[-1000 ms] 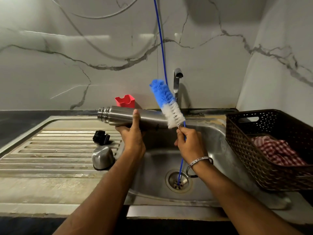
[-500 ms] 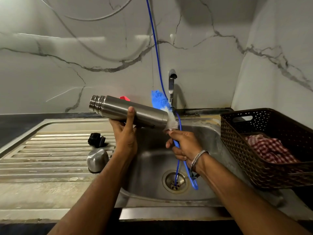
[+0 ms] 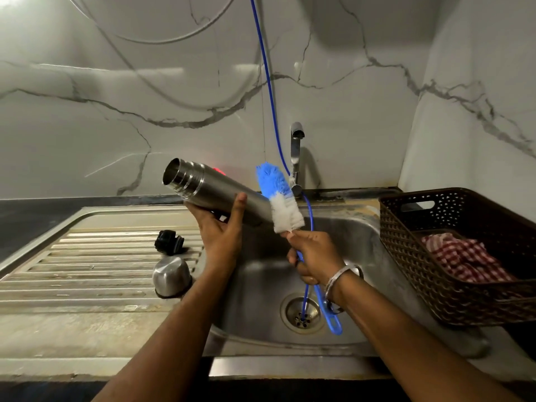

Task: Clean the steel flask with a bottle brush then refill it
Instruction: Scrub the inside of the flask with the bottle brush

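Note:
My left hand (image 3: pixel 222 232) grips the steel flask (image 3: pixel 211 188) around its body and holds it tilted above the sink, open mouth up and to the left. My right hand (image 3: pixel 314 255) grips the blue handle of the bottle brush (image 3: pixel 280 197) just below the bristles. The brush head, blue at the tip and white below, stands upright beside the flask's base. Its handle loop hangs below my wrist over the basin. The flask's steel cup lid (image 3: pixel 171 275) and black stopper (image 3: pixel 169 242) lie on the drainboard.
The steel sink (image 3: pixel 362 245) with its drain (image 3: pixel 302 313) lies below my hands, the tap (image 3: pixel 295 153) at the back. A blue hose (image 3: pixel 268 82) runs down the wall into the drain. A brown basket (image 3: pixel 406 250) with a red checked cloth (image 3: pixel 461 258) stands right.
My left hand has raised the flask's mouth end higher, turning the opening toward me. My right hand has lifted the brush back up beside the flask's base.

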